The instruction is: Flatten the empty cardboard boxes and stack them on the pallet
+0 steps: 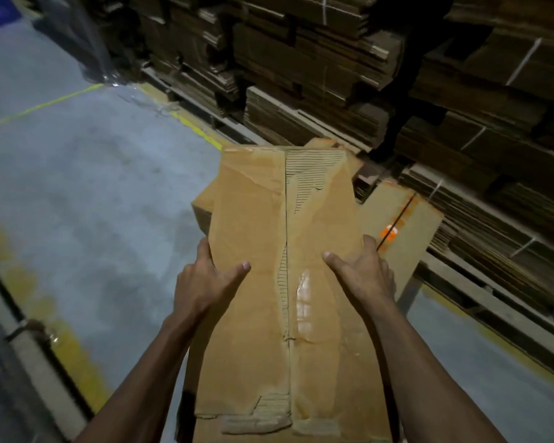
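I hold a brown cardboard box [269,219] in front of me, its top face torn along the centre seam with bits of clear tape left on it. My left hand [205,279] grips its left edge, thumb lying on top and fingers wrapped round the side. My right hand [362,270] grips the right edge the same way. Behind and below the box lies more cardboard with orange marks [400,225], jutting out to the right. Stacks of flattened cardboard [317,100] fill the pallets along the back and right.
Grey concrete floor [77,187] with yellow painted lines spreads to the left. A clear plastic wrap sheet [87,43] hangs at the upper left. A dark rail with yellow paint [29,330] runs along the lower left. Pallet boards [461,282] edge the stacks on the right.
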### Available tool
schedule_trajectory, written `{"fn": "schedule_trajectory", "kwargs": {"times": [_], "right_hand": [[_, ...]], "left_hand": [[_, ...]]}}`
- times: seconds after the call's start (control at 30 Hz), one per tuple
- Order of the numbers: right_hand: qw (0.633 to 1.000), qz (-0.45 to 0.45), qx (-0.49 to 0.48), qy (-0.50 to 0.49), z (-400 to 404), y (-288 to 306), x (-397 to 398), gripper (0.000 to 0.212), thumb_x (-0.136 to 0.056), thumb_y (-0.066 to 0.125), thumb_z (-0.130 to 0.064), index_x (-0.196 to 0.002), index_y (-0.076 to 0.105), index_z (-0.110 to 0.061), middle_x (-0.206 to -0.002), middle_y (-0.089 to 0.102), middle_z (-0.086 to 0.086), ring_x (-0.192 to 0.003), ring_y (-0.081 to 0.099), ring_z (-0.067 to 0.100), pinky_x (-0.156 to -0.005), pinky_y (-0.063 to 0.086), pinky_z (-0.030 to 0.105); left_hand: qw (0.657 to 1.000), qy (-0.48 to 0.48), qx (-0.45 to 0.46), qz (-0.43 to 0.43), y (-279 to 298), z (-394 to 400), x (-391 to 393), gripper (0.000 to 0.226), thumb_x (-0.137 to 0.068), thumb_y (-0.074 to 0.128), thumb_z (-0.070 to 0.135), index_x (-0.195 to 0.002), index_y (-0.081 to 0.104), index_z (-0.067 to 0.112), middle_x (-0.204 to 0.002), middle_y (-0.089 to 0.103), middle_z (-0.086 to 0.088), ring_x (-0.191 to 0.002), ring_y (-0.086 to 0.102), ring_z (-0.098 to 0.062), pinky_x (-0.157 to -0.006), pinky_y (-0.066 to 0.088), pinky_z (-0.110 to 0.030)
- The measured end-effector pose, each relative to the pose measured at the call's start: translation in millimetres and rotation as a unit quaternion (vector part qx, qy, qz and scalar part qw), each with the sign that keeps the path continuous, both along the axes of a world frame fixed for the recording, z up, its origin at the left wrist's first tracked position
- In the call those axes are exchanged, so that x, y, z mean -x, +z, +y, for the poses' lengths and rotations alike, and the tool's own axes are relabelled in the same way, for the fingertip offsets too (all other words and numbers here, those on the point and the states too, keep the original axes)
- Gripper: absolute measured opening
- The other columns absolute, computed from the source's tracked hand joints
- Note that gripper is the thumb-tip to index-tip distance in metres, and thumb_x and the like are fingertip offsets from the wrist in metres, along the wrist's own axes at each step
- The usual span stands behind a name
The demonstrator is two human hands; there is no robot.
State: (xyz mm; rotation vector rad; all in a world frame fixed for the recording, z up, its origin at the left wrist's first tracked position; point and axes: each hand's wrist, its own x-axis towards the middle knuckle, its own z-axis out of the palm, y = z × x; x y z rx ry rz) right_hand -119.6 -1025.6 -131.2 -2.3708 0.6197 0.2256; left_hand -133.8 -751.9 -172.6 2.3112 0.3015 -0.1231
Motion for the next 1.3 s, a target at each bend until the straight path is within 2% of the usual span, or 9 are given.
{"fn": "schedule_trajectory", "kwargs": {"times": [0.17,0.4,0.5,0.67,0.77,0.83,0.93,1.13,1.3], "right_hand": [[0.995,0.031,-0.016,0.092,42,-20,-13,0.083,-0.083,0.068,-0.062,-0.148,0.031,-0.026,-0.132,0.057,0.012,-0.120,0.053,0.035,-0.082,0.036,0.035],[0.977,0.095,-0.037,0.188,80,-74,-32,0.085,-0.084,0.066,-0.064,-0.150,0.027,-0.028,-0.140,0.050,0.012,-0.129,0.046,0.037,-0.099,0.039,0.044],[0.966,0.124,-0.028,0.227,96,-112,-37,0.081,-0.086,0.064,-0.061,-0.150,0.026,-0.027,-0.138,0.054,0.011,-0.127,0.049,0.038,-0.104,0.042,0.050],[0.948,0.182,-0.027,0.259,113,-175,-27,0.074,-0.090,0.062,-0.052,-0.150,0.024,-0.030,-0.134,0.055,0.009,-0.123,0.051,0.037,-0.100,0.041,0.047],[0.949,0.180,-0.007,0.257,127,-218,-18,0.067,-0.090,0.062,-0.052,-0.146,0.031,-0.029,-0.129,0.059,0.008,-0.116,0.054,0.036,-0.094,0.042,0.042],[0.950,0.175,0.004,0.260,139,-250,-21,0.063,-0.089,0.063,-0.053,-0.142,0.038,-0.029,-0.127,0.061,0.008,-0.116,0.055,0.035,-0.090,0.040,0.040],[0.948,0.173,0.014,0.268,156,-300,-26,0.062,-0.086,0.066,-0.055,-0.137,0.044,-0.028,-0.126,0.062,0.007,-0.116,0.056,0.035,-0.094,0.042,0.042],[0.954,0.138,0.004,0.265,170,-394,-13,0.061,-0.090,0.066,-0.053,-0.140,0.043,-0.027,-0.127,0.061,0.005,-0.118,0.055,0.033,-0.092,0.039,0.040],[0.966,0.092,0.009,0.243,181,-461,4,0.069,-0.089,0.066,-0.054,-0.146,0.037,-0.027,-0.134,0.057,0.007,-0.122,0.052,0.035,-0.102,0.038,0.046]], "left_hand": [[0.995,0.095,-0.017,0.036,-12,31,33,0.078,-0.081,0.064,0.067,-0.141,0.033,0.027,-0.118,0.064,0.003,-0.084,0.058,-0.018,-0.073,0.049,-0.032],[0.971,0.222,-0.005,0.091,-53,50,71,0.068,-0.077,0.064,0.067,-0.132,0.036,0.037,-0.117,0.068,0.005,-0.099,0.065,-0.030,-0.084,0.053,-0.042],[0.956,0.265,-0.002,0.125,-89,56,86,0.058,-0.083,0.059,0.059,-0.133,0.036,0.040,-0.120,0.067,0.004,-0.103,0.063,-0.034,-0.085,0.052,-0.044],[0.937,0.309,-0.003,0.161,-153,61,113,0.049,-0.092,0.057,0.040,-0.136,0.037,0.032,-0.108,0.057,0.009,-0.102,0.061,-0.034,-0.077,0.041,-0.037],[0.925,0.330,0.021,0.188,-203,68,125,0.051,-0.092,0.058,0.042,-0.137,0.037,0.030,-0.112,0.062,0.005,-0.098,0.058,-0.032,-0.078,0.040,-0.037],[0.914,0.348,0.036,0.206,-239,76,131,0.062,-0.089,0.057,0.049,-0.142,0.034,0.029,-0.120,0.064,0.001,-0.106,0.059,-0.035,-0.083,0.044,-0.040],[0.907,0.356,0.067,0.216,-288,88,137,0.074,-0.080,0.054,0.060,-0.145,0.031,0.033,-0.128,0.063,-0.001,-0.111,0.059,-0.036,-0.093,0.049,-0.048],[0.907,0.369,0.059,0.193,-372,106,139,0.080,-0.071,0.048,0.065,-0.143,0.029,0.037,-0.129,0.062,-0.003,-0.113,0.058,-0.038,-0.097,0.047,-0.051],[0.921,0.356,0.025,0.159,-438,113,143,0.075,-0.080,0.049,0.059,-0.145,0.026,0.031,-0.126,0.064,-0.006,-0.108,0.060,-0.040,-0.090,0.048,-0.046]]}}
